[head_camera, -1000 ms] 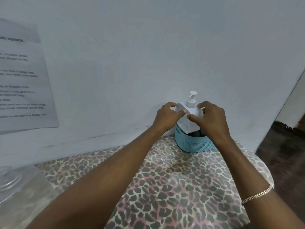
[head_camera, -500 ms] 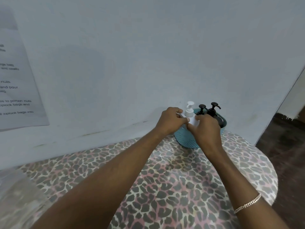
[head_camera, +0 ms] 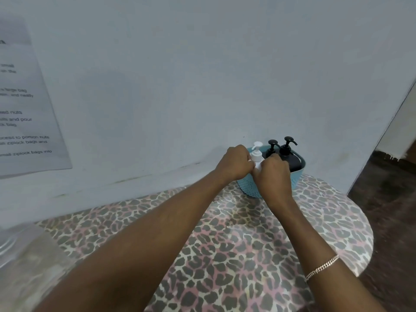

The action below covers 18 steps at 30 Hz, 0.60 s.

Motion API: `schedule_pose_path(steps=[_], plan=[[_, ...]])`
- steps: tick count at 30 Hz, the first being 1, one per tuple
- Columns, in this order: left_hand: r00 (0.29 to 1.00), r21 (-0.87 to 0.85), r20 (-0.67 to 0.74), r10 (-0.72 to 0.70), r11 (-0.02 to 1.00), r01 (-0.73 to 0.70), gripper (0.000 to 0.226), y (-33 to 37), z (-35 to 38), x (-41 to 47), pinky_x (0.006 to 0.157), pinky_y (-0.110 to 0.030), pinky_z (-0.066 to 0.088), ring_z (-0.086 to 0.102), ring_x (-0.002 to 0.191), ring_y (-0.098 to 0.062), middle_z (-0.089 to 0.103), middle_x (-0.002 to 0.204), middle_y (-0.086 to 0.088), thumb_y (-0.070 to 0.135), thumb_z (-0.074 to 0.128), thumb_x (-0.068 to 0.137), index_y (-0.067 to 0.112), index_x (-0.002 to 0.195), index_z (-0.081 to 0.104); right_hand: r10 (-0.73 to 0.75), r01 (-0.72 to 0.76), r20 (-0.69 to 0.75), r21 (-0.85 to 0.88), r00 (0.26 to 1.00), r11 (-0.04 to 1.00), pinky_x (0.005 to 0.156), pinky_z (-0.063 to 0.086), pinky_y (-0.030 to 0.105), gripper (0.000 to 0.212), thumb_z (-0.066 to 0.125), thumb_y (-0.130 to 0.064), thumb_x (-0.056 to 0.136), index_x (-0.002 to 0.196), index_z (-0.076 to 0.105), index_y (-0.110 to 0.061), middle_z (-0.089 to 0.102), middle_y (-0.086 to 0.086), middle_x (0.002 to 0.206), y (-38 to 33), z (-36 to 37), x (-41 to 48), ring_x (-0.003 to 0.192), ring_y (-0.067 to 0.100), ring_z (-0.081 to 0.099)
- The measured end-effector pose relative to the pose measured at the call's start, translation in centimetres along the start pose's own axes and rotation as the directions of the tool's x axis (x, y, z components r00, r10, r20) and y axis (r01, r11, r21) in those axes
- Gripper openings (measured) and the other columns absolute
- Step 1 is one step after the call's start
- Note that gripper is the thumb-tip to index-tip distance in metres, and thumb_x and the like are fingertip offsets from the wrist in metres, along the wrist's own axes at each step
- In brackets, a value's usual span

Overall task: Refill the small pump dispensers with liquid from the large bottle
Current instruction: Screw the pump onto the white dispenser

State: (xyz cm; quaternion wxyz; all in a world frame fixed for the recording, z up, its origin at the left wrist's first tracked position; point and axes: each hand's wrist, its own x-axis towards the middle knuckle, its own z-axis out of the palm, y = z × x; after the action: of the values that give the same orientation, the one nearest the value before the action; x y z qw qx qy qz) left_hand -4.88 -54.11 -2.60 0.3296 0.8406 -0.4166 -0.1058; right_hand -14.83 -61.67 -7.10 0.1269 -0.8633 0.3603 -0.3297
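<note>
A white pump dispenser (head_camera: 257, 155) stands in the left end of a teal perforated basket (head_camera: 297, 176) against the wall. My left hand (head_camera: 236, 162) and my right hand (head_camera: 273, 174) both grip its body from either side, hiding most of it; only the pump head and neck show. Two black pump dispensers (head_camera: 286, 154) stand in the basket to the right of it. The large bottle (head_camera: 20, 262) is a blurred clear container at the lower left edge.
The round table (head_camera: 236, 255) carries a leopard-print cloth; its right edge drops to a dark floor (head_camera: 394, 210). A printed sheet (head_camera: 22, 113) hangs on the wall at left. The basket sits close against the wall.
The white dispenser has gone down into the basket, with both hands still on it. The two black dispensers, hidden a second ago, now show to its right.
</note>
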Motion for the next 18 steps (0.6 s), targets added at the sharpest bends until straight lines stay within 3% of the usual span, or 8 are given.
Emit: schedule_pose_path(steps=[3,7,10,12,13,15,18], plan=[[1.0,0.027,0.013,-0.002,1.0,0.001,0.02,0.3,-0.2,-0.4,0.058,-0.032,0.039,0.052,0.061,-0.022,0.068,0.076,-0.016,0.01,0.062,0.092,-0.006,0.085,0.071,-0.02,0.022,0.032,-0.057,0.999,0.998,0.079,0.025,0.032,0.02,0.061,-0.022,0.101,0.096,0.07,-0.004,0.062,0.017,0.105,0.0,0.3,0.1,0.095,0.037,0.057],[1.0,0.001,0.0,-0.006,1.0,0.006,0.019,0.6,-0.4,-1.7,0.058,-0.033,0.038,0.049,0.06,-0.021,0.064,0.072,-0.015,0.007,0.06,0.092,-0.005,0.078,0.067,-0.051,0.053,0.029,-0.08,0.998,0.995,0.083,0.031,0.038,0.018,0.058,-0.012,0.1,0.084,0.066,-0.006,0.061,0.017,0.1,-0.7,-0.3,-0.5,0.092,0.034,0.054],[0.998,-0.067,-0.065,-0.005,0.998,0.001,0.022,0.5,-0.3,-3.2,0.058,-0.031,0.036,0.05,0.061,-0.022,0.059,0.068,-0.008,0.007,0.061,0.09,0.007,0.069,0.059,-0.053,0.055,0.031,-0.039,0.998,0.998,0.081,0.032,0.04,0.024,0.059,-0.012,0.098,0.074,0.058,-0.01,0.062,0.019,0.094,-0.8,-0.9,-1.0,0.093,0.038,0.056],[0.996,-0.093,-0.092,0.002,0.996,-0.01,0.013,0.5,-0.6,-4.6,0.063,-0.029,0.041,0.063,0.077,-0.025,0.07,0.087,-0.011,0.013,0.063,0.093,0.004,0.091,0.073,-0.027,0.026,0.03,0.04,0.999,0.999,0.08,0.036,0.039,0.019,0.063,-0.012,0.096,0.077,0.063,-0.007,0.063,0.022,0.099,-0.8,-1.4,-1.3,0.093,0.042,0.059],[0.994,-0.103,-0.111,0.018,0.994,-0.03,0.02,0.4,-0.8,-5.3,0.069,-0.029,0.046,0.067,0.088,-0.024,0.074,0.099,-0.011,0.016,0.065,0.095,0.004,0.107,0.076,-0.024,0.022,0.022,0.08,0.999,0.997,0.081,0.042,0.041,0.014,0.065,-0.012,0.095,0.087,0.071,-0.002,0.064,0.024,0.106,-0.8,-1.8,-1.6,0.095,0.044,0.06],[0.987,-0.121,-0.153,0.05,0.99,-0.069,0.034,0.5,-1.6,-7.2,0.086,-0.033,0.054,0.069,0.105,-0.023,0.074,0.118,-0.009,0.022,0.069,0.097,0.007,0.126,0.073,-0.023,0.024,-0.005,0.147,1.0,0.989,0.082,0.05,0.042,0.022,0.068,-0.013,0.096,0.106,0.074,0.005,0.065,0.025,0.118,-1.3,-2.7,-2.6,0.101,0.043,0.062],[0.972,-0.162,-0.228,0.049,0.983,-0.087,0.043,0.1,-2.8,-10.5,0.103,-0.034,0.052,0.067,0.121,-0.022,0.07,0.134,-0.009,0.024,0.07,0.098,0.006,0.137,0.066,-0.034,0.045,-0.048,0.239,0.998,0.97,0.078,0.045,0.033,0.025,0.067,-0.013,0.096,0.114,0.073,0.004,0.065,0.022,0.12,-2.8,-4.1,-4.6,0.102,0.036,0.064]])
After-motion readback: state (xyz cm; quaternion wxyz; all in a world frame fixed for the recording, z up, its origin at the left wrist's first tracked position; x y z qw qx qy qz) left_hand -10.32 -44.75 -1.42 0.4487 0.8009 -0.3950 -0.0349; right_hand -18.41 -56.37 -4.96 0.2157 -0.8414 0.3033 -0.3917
